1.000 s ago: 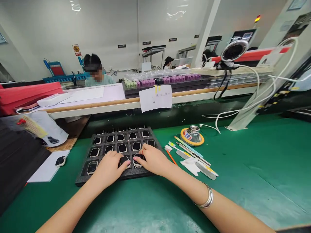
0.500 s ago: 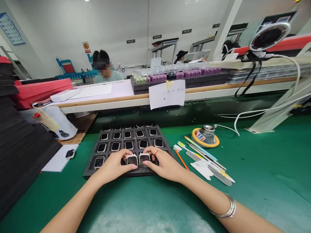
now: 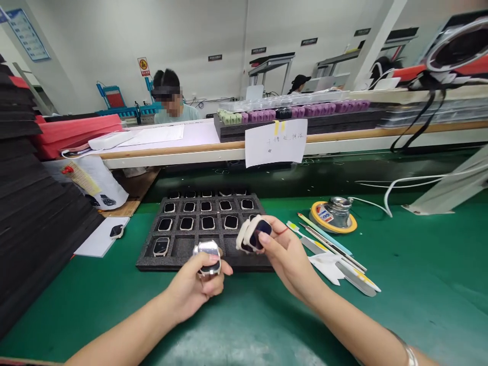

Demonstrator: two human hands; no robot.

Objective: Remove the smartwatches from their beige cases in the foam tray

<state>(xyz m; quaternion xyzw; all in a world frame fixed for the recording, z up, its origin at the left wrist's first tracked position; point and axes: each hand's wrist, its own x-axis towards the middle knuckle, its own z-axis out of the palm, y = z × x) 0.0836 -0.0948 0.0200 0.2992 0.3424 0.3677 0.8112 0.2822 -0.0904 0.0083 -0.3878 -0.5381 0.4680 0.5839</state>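
A black foam tray (image 3: 147, 261) with square pockets lies on the green table, and several watch cases with dark screens sit in its back rows. One watch case (image 3: 161, 246) rests in the front row's left pocket; pockets to its right are bare. My left hand (image 3: 194, 284) is closed on a shiny watch case (image 3: 209, 254), raised over the tray's front edge. My right hand (image 3: 287, 251) pinches watch cases (image 3: 252, 235), at least two pressed together, above the tray's right side. How many my left hand holds is unclear.
Right of the tray lie brushes and thin tools (image 3: 331, 244), a white cloth (image 3: 327, 267) and a metal bottle (image 3: 340, 206) in a yellow-rimmed roll. At left, a watch (image 3: 116, 232) lies on white card (image 3: 97, 243) beside stacked black foam (image 3: 41, 239). A person (image 3: 171, 99) sits beyond the shelf (image 3: 171, 157).
Both hands have lifted watch cases out of the front row and moved apart, my right hand up and rightward, my left hand slightly down. The camera view has shifted a little.
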